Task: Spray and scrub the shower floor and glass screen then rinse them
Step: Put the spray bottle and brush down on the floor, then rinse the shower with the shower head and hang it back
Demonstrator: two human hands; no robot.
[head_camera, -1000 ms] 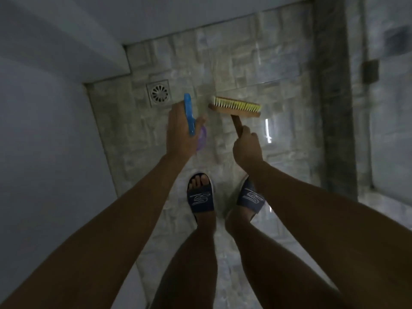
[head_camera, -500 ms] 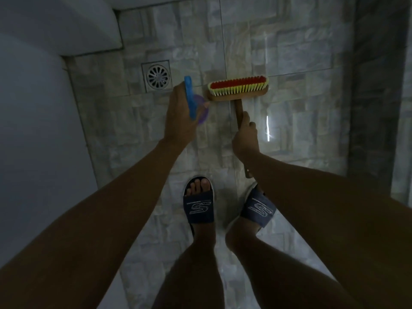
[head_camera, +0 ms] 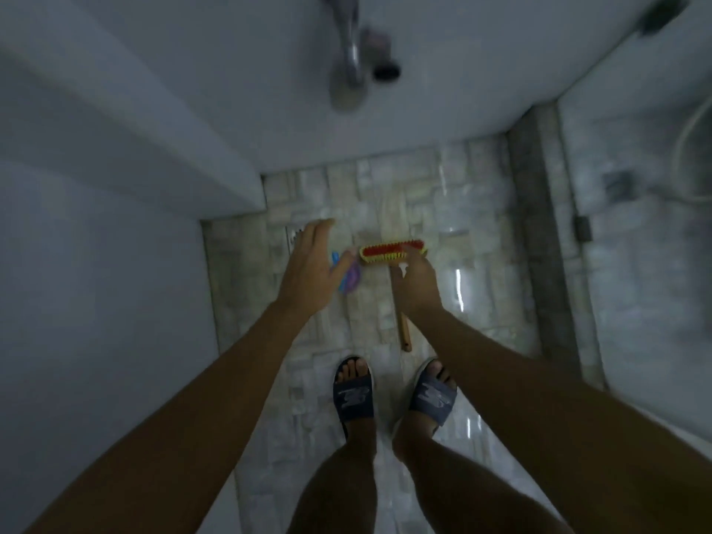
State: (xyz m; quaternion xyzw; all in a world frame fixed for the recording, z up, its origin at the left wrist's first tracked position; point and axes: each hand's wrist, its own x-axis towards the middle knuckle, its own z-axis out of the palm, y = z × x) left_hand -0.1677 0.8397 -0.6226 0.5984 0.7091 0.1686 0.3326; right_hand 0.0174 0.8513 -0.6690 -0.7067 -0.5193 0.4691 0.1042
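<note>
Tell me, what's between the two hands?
In the head view, a blue and purple spray bottle sits against the left hand, and the red and yellow head of the brush sticks out beside it from the right hand.

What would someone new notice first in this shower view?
The red and yellow brush at centre, bristles up, its handle gripped by the right hand. Just left, the left hand, fingers straight, lies against a blue and purple bottle. Two dark slides stand below.
</note>
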